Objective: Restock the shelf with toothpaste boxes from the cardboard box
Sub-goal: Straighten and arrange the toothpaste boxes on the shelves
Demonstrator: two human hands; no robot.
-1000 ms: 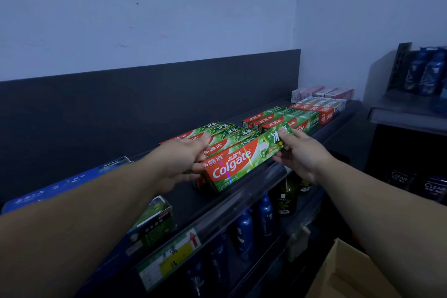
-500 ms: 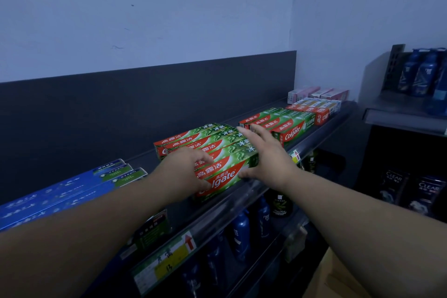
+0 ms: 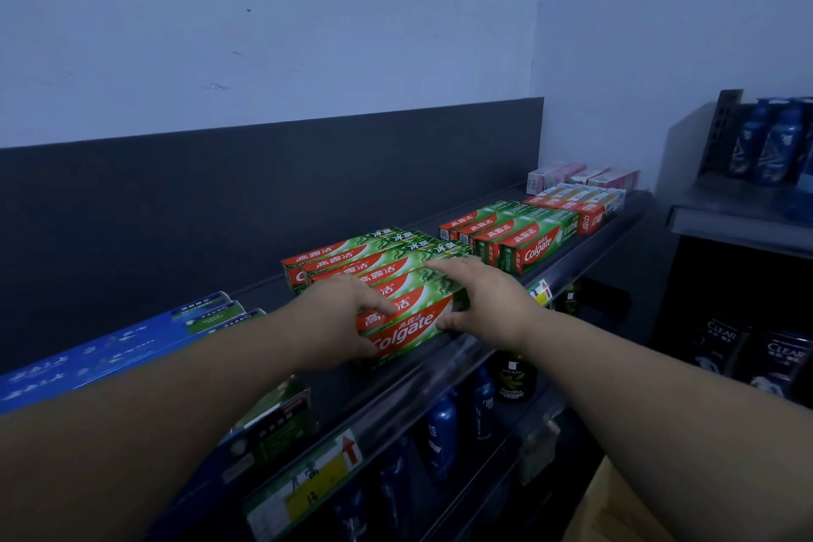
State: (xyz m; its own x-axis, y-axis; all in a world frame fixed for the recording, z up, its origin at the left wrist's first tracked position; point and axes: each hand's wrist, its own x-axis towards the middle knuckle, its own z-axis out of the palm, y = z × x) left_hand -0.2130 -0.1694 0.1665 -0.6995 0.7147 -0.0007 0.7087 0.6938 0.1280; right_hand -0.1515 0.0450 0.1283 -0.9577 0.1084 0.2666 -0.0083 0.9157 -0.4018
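A row of green and red Colgate toothpaste boxes [image 3: 374,260] lies side by side on the dark top shelf [image 3: 484,348]. The front box [image 3: 413,321] sits at the shelf's front lip. My left hand [image 3: 343,317] lies over the left end of the front boxes, fingers across their tops and thumb at the front face. My right hand [image 3: 479,299] rests on the right end of the front box, fingers straight on top and thumb against its front face. A corner of the cardboard box [image 3: 624,506] shows at the bottom right.
A second group of Colgate boxes [image 3: 523,238] lies to the right, then red and white boxes [image 3: 585,207] and pink boxes [image 3: 580,176]. Blue boxes [image 3: 132,343] lie at the left. Bottles [image 3: 440,431] fill the lower shelf. Another rack with blue bottles [image 3: 774,141] stands at the right.
The front box went from angled and sticking out to lying flat against the row. Both hands followed it back and to the left, and now sit on its two ends.
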